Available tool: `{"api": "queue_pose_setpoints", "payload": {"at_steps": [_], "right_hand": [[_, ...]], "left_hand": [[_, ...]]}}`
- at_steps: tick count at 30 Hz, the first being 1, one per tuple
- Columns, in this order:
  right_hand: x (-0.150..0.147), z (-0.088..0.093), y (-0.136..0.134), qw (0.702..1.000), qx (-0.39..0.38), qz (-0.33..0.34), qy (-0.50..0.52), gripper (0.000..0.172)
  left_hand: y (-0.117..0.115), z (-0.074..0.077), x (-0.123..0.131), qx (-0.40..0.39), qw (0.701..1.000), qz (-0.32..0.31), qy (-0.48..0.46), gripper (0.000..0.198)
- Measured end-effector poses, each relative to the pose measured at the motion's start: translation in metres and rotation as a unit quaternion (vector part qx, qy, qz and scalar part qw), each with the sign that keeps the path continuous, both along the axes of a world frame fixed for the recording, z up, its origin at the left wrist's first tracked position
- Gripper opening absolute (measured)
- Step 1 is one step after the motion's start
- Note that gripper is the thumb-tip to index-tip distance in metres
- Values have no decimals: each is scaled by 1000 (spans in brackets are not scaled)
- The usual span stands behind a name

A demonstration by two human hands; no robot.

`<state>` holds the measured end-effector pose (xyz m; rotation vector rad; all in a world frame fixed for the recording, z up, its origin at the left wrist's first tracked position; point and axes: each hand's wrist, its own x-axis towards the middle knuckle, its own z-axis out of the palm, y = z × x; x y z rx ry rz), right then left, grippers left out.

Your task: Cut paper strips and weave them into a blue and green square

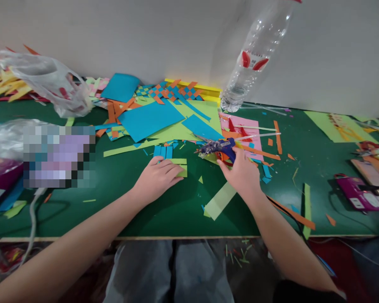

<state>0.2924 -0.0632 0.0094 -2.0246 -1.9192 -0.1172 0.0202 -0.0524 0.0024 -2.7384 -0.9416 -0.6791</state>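
Observation:
My left hand (158,179) rests palm down on the green table, its fingers over light green paper strips (179,161) just below several short blue strips (163,152). The fingers lie flat on the strips. On the right, my right hand (242,172) is wrapped round a blue glue gun (225,145) with an orange trigger. The gun's nozzle end points left, and a clear glue stick juts out of its back to the right. A pale green strip (220,201) lies partly under my right hand.
Blue sheets (151,120) and woven paper strips (177,91) lie behind the hands. A water bottle (254,63) stands by the wall. A phone (60,155) and plastic bag (55,84) are left; a purple box (355,193) sits right. The table's front edge (189,238) is near.

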Motion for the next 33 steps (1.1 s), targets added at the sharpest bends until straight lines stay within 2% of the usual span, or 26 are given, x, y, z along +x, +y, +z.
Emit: {"api": "queue_pose_setpoints", "payload": {"at_steps": [9,15,17,20,25,28,33], "right_hand": [[0,0,0,1000,1,-2,-7,55],[-2,1,-2,1000,11,16,-3,55],[-3,-1,-2,999,19,29,-5,55],[-7,-4,-3,998,31,53,-5,56],[-18,-8,-5,997,13,77,0,53],[-27,-7,-7,995,9,97,4,51],[-40,2,-5,991,13,136,3,43]], "left_hand": [[-1,1,0,13,999,21,-33,15],[-2,2,-3,-65,988,86,-111,25],[-3,3,-4,-108,976,118,-148,25],[-1,5,-8,-206,940,164,-216,30],[6,7,-16,-332,871,172,-318,37],[10,7,-23,-358,847,171,-355,39],[17,6,-35,-356,844,183,-356,38]]}}
